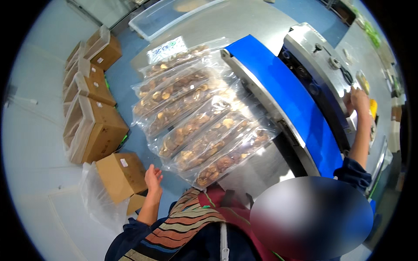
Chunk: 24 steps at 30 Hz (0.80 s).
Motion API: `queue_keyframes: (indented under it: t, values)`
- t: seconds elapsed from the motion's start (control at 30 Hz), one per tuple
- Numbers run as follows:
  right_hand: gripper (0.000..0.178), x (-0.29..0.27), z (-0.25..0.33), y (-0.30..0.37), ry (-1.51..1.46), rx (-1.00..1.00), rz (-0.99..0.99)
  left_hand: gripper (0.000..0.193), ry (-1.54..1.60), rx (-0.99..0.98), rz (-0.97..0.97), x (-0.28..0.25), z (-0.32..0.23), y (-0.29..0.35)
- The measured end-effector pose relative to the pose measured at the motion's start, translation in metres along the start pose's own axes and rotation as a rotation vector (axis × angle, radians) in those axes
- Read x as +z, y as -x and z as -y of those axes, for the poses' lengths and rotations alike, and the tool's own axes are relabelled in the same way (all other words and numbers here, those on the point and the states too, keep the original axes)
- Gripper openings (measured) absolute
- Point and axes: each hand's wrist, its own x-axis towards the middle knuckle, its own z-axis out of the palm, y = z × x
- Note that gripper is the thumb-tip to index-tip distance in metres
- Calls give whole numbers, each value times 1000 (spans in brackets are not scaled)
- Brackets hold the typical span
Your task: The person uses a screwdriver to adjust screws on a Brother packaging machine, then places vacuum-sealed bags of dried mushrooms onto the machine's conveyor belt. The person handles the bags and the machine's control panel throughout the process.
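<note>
My left hand (pixel 153 177) hangs beside the steel table's left front corner, fingers loosely bent and apart, holding nothing. It is nearest to a row of clear plastic bags (pixel 196 124) of brown dried slices that look like mushrooms. Several of these bags lie overlapping on the table. My right hand (pixel 359 101) is stretched out to the far right, at the side of a steel machine housing (pixel 320 52). Its fingers are curled in against the housing; what they grip, if anything, is hidden. Between the hands runs a blue conveyor belt (pixel 283 95). Black-handled scissors (pixel 346 76) lie on the housing.
Open cardboard boxes with plastic liners (pixel 104 126) line the left wall. Another carton (pixel 122 174) stands near my left forearm. A printed white sheet (pixel 166 50) lies behind the bags, and a clear plastic tub (pixel 152 19) stands beyond. A blurred patch covers the lower right.
</note>
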Motion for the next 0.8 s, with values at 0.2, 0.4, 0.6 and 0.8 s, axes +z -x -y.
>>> queue_keyframes:
  t: [0.2,0.4,0.6,0.8]
  values:
    - [27,-138,143,99,-1167,147,-275,29,-159,690,-155,-31,-32,-55]
    - [44,-187,320,175,-1617,-93,373,38,-707,1446,-154,73,-191,-125]
    - [67,-188,453,81,-2308,578,468,42,-988,1376,205,115,-216,-165]
    - [39,-180,504,19,-2277,1020,394,31,-692,1332,512,111,-210,-148]
